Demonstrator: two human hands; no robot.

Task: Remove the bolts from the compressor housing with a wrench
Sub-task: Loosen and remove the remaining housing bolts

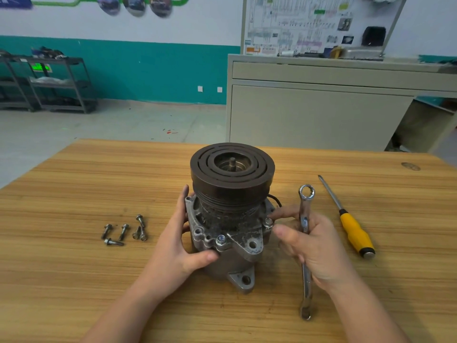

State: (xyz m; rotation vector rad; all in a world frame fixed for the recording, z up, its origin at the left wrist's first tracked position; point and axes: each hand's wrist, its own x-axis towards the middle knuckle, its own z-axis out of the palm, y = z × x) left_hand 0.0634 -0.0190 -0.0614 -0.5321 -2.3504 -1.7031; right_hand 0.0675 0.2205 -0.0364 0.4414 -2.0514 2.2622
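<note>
Left hand (181, 246) cupping the compressor housing (228, 233), fingers wrapped round its side, thumb pressing the front flange. Right hand (312, 246) curling around a combination wrench (306, 243), ring end pointing away, open end trailing toward the body, fingertips touching the housing's right side. Housing standing upright between both hands on the counter (74, 268), dark pulley on top, two bolts (220, 240) still seated. Six loose bolts (123, 231) lying left of the left hand; yellow-handled screwdriver (346, 219) lying right of the right hand.
</note>
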